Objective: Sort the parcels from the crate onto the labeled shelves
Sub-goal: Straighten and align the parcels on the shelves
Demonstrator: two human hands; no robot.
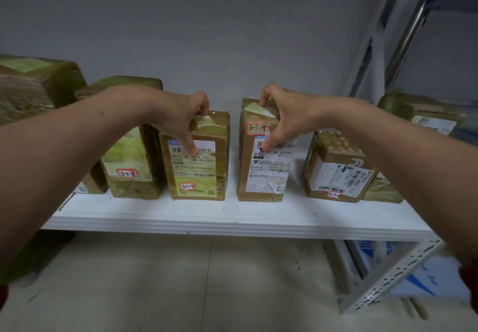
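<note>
left hand: fingers clamped on the top of the 3-1-8 parcel, thumb on its label face.
right hand: fingers clamped on the 3-1-9 parcel, which stands upright beneath them on the shelf.
step: both parcels are best squared upright, number tags faced outward, before being let go.

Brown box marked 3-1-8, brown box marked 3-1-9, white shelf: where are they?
Brown cardboard box marked 3-1-8 (pixel 198 173): head view, front label.
Brown cardboard box marked 3-1-9 (pixel 261 176): head view, front label.
White metal shelf (pixel 207 217): head view, bare front edge.
</note>
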